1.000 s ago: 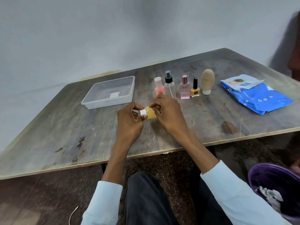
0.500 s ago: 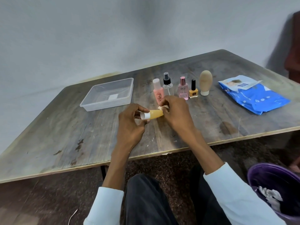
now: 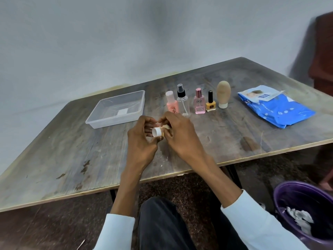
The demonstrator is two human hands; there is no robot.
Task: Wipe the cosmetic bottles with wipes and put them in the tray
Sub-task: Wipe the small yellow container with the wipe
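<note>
My left hand [image 3: 142,141] grips a small tan bottle by its white cap [image 3: 157,131], the cap end facing me. My right hand [image 3: 182,134] covers the bottle's body, fingers curled round it with a bit of white wipe [image 3: 164,126] showing between the fingers. Both hands hover over the middle of the wooden table [image 3: 72,159]. Behind them stand a peach bottle [image 3: 172,103], a clear spray bottle [image 3: 182,101], a pink perfume bottle [image 3: 199,102], a yellow nail polish [image 3: 210,103] and a tan tube [image 3: 223,93]. The clear plastic tray [image 3: 100,120] lies at the left.
A blue pack of wipes [image 3: 277,108] lies at the right of the table. A purple bin [image 3: 288,193] holding crumpled wipes stands on the floor at lower right. A dark wooden piece of furniture [image 3: 324,51] is at the far right edge.
The tan bottle has been turned so its white cap faces me. My right hand has closed further over its body, hiding most of it.
</note>
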